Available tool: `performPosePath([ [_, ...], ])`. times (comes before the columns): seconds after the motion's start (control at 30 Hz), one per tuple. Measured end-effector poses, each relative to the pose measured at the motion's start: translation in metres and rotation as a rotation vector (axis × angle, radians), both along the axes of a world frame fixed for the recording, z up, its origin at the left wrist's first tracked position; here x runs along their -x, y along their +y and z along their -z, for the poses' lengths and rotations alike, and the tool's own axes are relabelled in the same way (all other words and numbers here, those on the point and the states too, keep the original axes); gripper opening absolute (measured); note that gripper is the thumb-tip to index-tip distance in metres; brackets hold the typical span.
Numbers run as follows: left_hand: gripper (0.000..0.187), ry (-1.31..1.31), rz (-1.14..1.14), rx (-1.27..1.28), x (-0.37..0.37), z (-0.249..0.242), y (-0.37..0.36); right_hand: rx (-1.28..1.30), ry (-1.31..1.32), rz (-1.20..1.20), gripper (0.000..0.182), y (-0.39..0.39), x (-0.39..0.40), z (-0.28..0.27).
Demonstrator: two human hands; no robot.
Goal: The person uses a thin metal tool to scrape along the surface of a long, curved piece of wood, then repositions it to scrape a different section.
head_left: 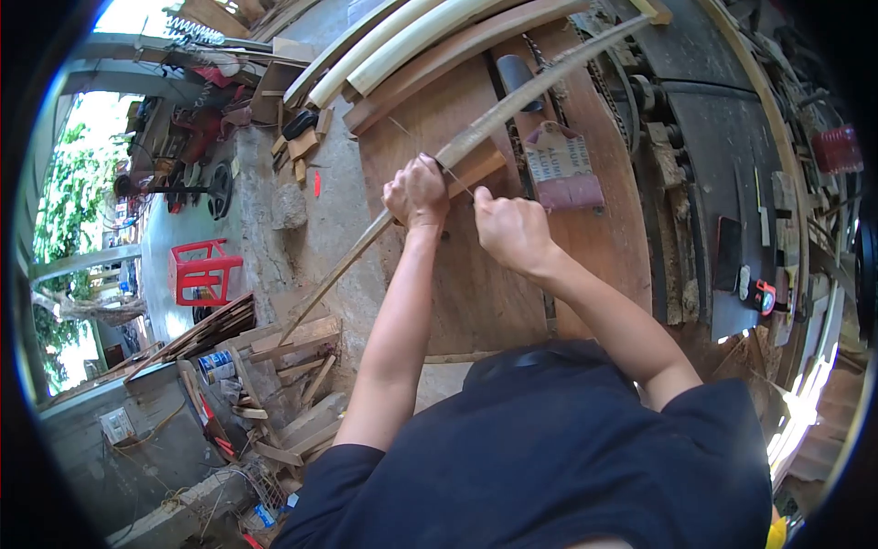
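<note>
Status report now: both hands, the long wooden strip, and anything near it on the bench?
Left hand shut on long wooden strip. Right hand closed beside it, contents hidden. Strip slants across wooden bench. Sandpaper sheet lies close by.

Both arms reach forward, bare to the short sleeves. The left hand (416,190) is a closed fist, knuckles up, wrist straight. The right hand (512,229) sits just beside it, fingers curled shut, wrist bent inward.
</note>
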State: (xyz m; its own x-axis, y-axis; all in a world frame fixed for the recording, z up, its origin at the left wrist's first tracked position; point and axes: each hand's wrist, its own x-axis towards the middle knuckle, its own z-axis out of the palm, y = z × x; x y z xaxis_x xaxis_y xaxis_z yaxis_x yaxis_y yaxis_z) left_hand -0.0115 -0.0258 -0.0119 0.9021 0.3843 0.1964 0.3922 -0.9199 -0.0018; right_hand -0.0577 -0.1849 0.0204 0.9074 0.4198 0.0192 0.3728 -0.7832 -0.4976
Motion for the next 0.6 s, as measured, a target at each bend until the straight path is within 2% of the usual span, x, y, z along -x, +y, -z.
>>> performPosePath([
  [0.07,0.044,-0.03,0.004,0.011,-0.001,0.002,-0.002,-0.017,-0.089,0.024,0.009,0.007,-0.01,0.005],
  [0.3,0.041,-0.152,0.096,-0.048,0.003,0.007,0.001,-0.026,0.002,-0.01,0.009,-0.014,0.009,-0.011],
  [0.33,0.041,-0.149,0.091,-0.044,0.004,0.005,0.0,0.017,0.059,-0.01,0.01,-0.018,0.012,-0.013],
  [0.5,0.041,-0.084,0.068,0.021,0.004,0.001,-0.003,0.024,-0.03,0.022,0.013,0.029,-0.026,0.004],
  [0.6,0.042,-0.06,0.072,0.01,0.001,0.0,-0.002,0.003,-0.007,0.006,0.013,0.013,-0.017,-0.006],
])
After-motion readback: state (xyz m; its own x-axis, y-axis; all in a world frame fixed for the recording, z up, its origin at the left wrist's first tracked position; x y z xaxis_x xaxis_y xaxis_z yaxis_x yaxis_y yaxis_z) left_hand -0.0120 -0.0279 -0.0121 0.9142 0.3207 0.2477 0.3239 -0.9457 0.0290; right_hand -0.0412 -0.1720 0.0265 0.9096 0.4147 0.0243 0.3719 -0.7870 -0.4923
